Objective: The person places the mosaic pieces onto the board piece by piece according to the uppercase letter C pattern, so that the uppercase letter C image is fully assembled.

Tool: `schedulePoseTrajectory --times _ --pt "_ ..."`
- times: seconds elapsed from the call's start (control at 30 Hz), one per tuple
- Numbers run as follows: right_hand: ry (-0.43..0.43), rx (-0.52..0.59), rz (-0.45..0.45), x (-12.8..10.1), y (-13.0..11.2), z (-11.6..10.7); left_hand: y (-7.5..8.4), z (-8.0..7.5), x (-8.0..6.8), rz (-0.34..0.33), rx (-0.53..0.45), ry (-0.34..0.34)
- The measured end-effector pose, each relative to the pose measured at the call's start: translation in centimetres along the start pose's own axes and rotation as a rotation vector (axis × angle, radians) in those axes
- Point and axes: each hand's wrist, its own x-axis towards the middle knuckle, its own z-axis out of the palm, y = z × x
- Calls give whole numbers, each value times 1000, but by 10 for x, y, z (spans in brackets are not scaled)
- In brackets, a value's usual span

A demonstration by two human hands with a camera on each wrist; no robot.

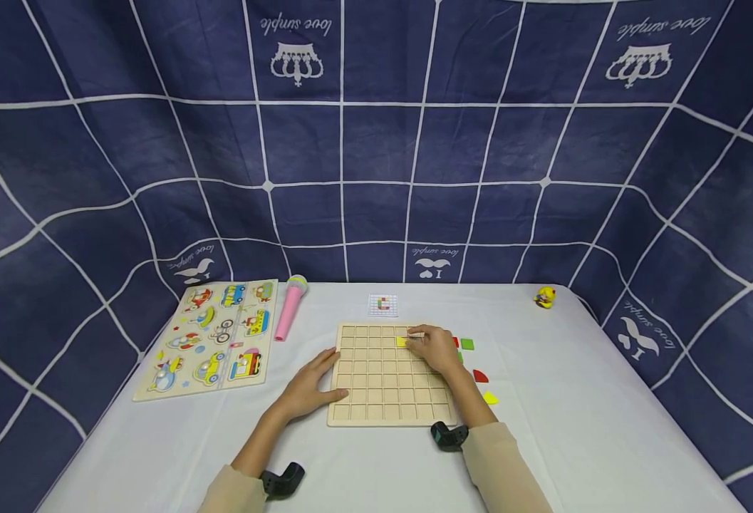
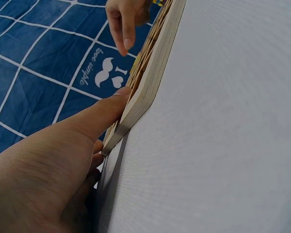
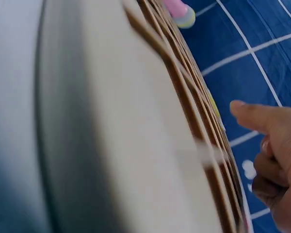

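Observation:
A square wooden grid board [image 1: 376, 374] lies on the white table. My left hand [image 1: 308, 388] holds its left edge, thumb over the rim near the front corner and fingers along the side. In the left wrist view the thumb [image 2: 104, 109] lies on the rim and the other fingertips are at the board's side. My right hand [image 1: 437, 349] hovers over the board's far right part, fingertips beside a yellow tile [image 1: 401, 342] in a grid cell. Nothing shows between the right hand's fingers [image 2: 128, 29], which point down in the left wrist view.
Loose red, green and yellow pieces [image 1: 467, 344] lie right of the board, some partly behind my right arm. A small pattern card [image 1: 383, 306] is behind it. A picture puzzle [image 1: 209, 342] and a pink toy microphone [image 1: 291, 306] lie left; a small yellow figure [image 1: 545, 297] is far right.

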Motion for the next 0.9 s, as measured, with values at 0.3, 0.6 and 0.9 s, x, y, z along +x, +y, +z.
schedulePoseTrajectory --times 0.3,0.6,0.9 --pt "40 -97 36 -2 26 -48 -3 2 1 12 34 16" --pt "-71 -173 129 -8 52 -68 -2 2 0 -13 25 1" --pt "-103 -223 106 -9 60 -70 -1 2 1 0 11 5"
